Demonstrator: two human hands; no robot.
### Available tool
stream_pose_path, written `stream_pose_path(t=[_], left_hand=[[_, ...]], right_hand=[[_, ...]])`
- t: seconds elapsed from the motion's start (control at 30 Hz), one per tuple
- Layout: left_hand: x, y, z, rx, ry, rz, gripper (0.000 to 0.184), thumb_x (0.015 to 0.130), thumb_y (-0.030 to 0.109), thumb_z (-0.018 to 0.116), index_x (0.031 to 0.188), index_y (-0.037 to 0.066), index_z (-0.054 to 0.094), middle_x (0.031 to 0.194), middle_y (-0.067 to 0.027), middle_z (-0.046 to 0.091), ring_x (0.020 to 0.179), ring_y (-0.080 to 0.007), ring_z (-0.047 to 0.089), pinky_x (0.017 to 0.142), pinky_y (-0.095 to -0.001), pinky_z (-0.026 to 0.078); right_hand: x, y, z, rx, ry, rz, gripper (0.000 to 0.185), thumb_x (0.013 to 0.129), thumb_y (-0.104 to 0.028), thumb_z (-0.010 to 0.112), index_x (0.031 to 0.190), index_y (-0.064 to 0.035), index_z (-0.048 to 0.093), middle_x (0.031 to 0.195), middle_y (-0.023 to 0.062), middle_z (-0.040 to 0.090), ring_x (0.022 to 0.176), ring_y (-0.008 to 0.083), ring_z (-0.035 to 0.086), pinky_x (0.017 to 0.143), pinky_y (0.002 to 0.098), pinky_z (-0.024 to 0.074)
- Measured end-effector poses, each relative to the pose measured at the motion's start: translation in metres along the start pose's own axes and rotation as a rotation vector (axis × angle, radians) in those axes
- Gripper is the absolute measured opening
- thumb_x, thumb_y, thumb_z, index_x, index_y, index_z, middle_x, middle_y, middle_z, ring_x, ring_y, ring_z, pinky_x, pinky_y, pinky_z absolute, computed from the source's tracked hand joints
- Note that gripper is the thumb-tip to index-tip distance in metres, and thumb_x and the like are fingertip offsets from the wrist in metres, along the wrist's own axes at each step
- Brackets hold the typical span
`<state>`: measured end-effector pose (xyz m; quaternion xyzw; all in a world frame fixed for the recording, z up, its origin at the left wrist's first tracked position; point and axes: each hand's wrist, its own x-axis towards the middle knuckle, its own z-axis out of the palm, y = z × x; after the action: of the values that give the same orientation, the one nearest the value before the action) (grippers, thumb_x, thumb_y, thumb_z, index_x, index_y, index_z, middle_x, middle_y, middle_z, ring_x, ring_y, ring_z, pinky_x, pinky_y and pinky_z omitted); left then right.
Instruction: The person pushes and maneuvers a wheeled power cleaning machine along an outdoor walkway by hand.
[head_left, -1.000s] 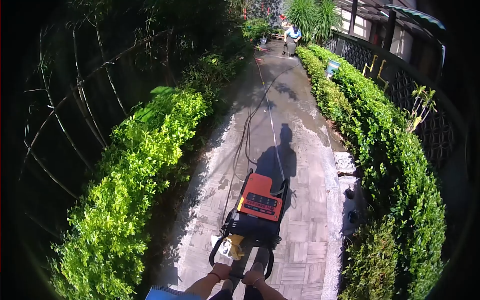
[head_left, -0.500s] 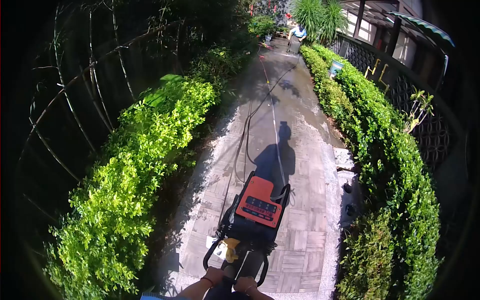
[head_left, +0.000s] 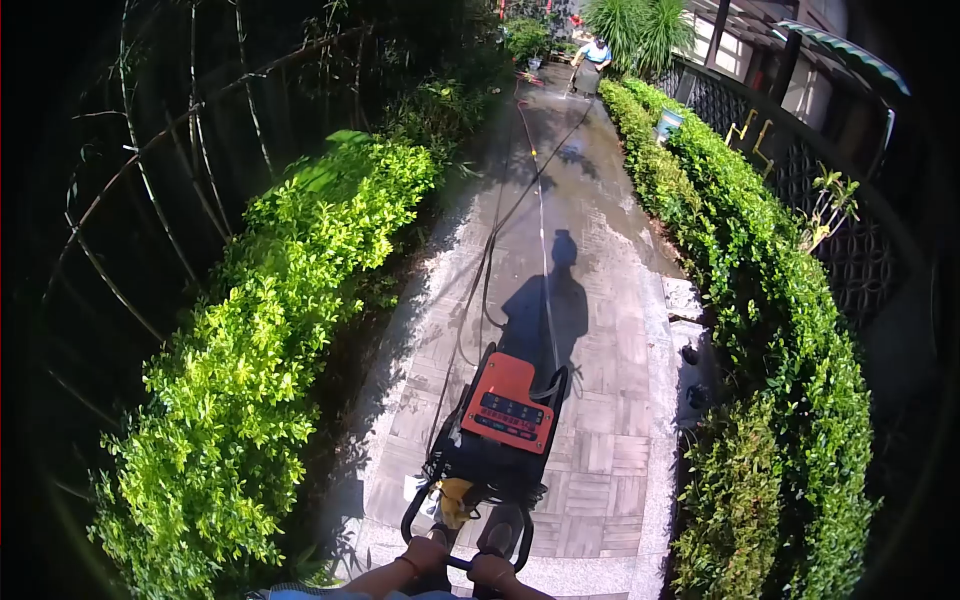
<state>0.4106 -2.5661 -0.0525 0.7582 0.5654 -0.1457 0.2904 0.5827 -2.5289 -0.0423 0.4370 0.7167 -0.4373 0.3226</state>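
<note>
My left hand point(head_left: 426, 554) is closed round the black handle bar point(head_left: 459, 563) of a wheeled machine, at the bottom of the view. Beside it on the same bar, my right hand point(head_left: 492, 571) is closed too. The machine has a red top panel point(head_left: 508, 402) with dark labels and a black frame. A yellow cloth or glove point(head_left: 454, 502) hangs near the handle's left side, with something white next to it. My shoes show just beyond the bar. A pale hose point(head_left: 541, 220) and dark cables run from the machine up the path.
The paved path point(head_left: 610, 460) lies between a left hedge point(head_left: 230, 400) and a right hedge point(head_left: 780, 290). At its far end, on wet ground, another person point(head_left: 591, 65) stands. A bucket point(head_left: 668, 124) sits by the right hedge. Drain openings line the right edge.
The machine has shifted slightly left in view, with both hands still on its bar. The far person has become more upright. The hose and dark cables ahead lie a little differently.
</note>
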Motion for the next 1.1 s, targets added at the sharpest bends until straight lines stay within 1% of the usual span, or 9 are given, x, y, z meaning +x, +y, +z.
stream_pose_path(t=[0.07,0.2,0.23,0.33,0.37,0.5,0.8,0.9,1.1], left_hand=[[-0.001,-0.009,-0.013,-0.002,0.104,0.044,0.012,0.067,0.023,0.056,0.07,0.012,0.061,0.066,-0.0079,0.061,0.062,-0.0261,0.061,0.052,-0.0386,0.047],[0.019,-0.015,-0.034,0.02,0.092,0.038,0.01,0.068,0.014,0.054,0.07,0.012,0.064,0.068,-0.0101,0.062,0.067,-0.0274,0.062,0.055,-0.0401,0.047],[0.026,-0.015,-0.038,0.036,0.204,0.021,0.01,0.065,0.015,0.057,0.07,0.012,0.064,0.069,-0.0106,0.062,0.068,-0.0266,0.062,0.055,-0.0398,0.048],[0.031,-0.008,-0.086,0.009,0.197,0.066,0.011,0.064,0.015,0.058,0.071,0.011,0.064,0.07,-0.0106,0.063,0.069,-0.0266,0.062,0.056,-0.0397,0.048],[0.056,-0.016,-0.077,0.023,0.263,0.061,0.016,0.06,0.022,0.059,0.07,0.011,0.064,0.067,-0.0122,0.061,0.064,-0.0287,0.061,0.053,-0.0398,0.047],[0.053,-0.017,-0.094,-0.002,0.18,0.103,0.016,0.063,0.023,0.058,0.069,0.009,0.063,0.069,-0.0113,0.061,0.067,-0.0282,0.061,0.057,-0.0392,0.048],[0.056,-0.018,-0.104,-0.02,0.078,0.147,0.018,0.064,0.026,0.057,0.073,0.012,0.063,0.074,-0.0116,0.062,0.07,-0.0284,0.061,0.06,-0.0396,0.048],[0.045,-0.009,-0.122,-0.033,-0.016,0.081,0.019,0.066,0.022,0.059,0.082,0.013,0.065,0.081,-0.0109,0.063,0.079,-0.0261,0.061,0.068,-0.0389,0.049],[0.049,-0.007,-0.122,0.008,-0.101,0.01,0.021,0.063,0.024,0.062,0.081,0.013,0.065,0.079,-0.0104,0.063,0.077,-0.0258,0.061,0.067,-0.0383,0.049]], right_hand=[[-0.008,-0.007,-0.01,0.05,0.076,0.031,0.036,0.071,-0.031,0.048,0.094,-0.0072,0.062,0.092,0.0155,0.061,0.089,0.0287,0.059,0.076,0.0383,0.0464],[0.007,0.004,-0.022,-0.083,0.258,-0.035,0.034,0.069,-0.033,0.051,0.087,-0.0069,0.064,0.088,0.0162,0.062,0.087,0.0297,0.059,0.075,0.0377,0.0468],[0.013,0.01,-0.03,-0.156,0.314,-0.063,0.034,0.069,-0.034,0.052,0.085,-0.0068,0.065,0.087,0.0164,0.062,0.087,0.0298,0.059,0.075,0.0377,0.0469],[0.02,0.024,-0.065,-0.046,0.247,-0.005,0.037,0.066,-0.037,0.054,0.084,-0.0061,0.065,0.085,0.0173,0.062,0.085,0.0304,0.059,0.075,0.038,0.0467],[0.029,0.036,-0.079,-0.059,0.283,-0.083,0.04,0.064,-0.039,0.056,0.086,-0.0063,0.064,0.085,0.0172,0.062,0.086,0.0298,0.059,0.075,0.0381,0.0463],[0.044,0.052,-0.074,-0.082,0.341,-0.133,0.042,0.064,-0.041,0.057,0.088,-0.0078,0.063,0.088,0.0151,0.061,0.085,0.029,0.059,0.074,0.039,0.0461],[0.007,0.027,-0.1,-0.078,0.32,-0.15,0.045,0.061,-0.045,0.057,0.09,-0.0113,0.062,0.082,0.0143,0.062,0.08,0.0302,0.059,0.071,0.0394,0.0463],[0.007,0.028,-0.099,-0.099,0.325,-0.168,0.045,0.061,-0.046,0.058,0.089,-0.0112,0.063,0.08,0.0138,0.062,0.078,0.0299,0.059,0.07,0.0388,0.0464],[0.005,0.029,-0.1,-0.073,0.314,-0.208,0.044,0.061,-0.045,0.059,0.088,-0.0094,0.062,0.083,0.0141,0.062,0.08,0.029,0.059,0.071,0.0376,0.0462]])
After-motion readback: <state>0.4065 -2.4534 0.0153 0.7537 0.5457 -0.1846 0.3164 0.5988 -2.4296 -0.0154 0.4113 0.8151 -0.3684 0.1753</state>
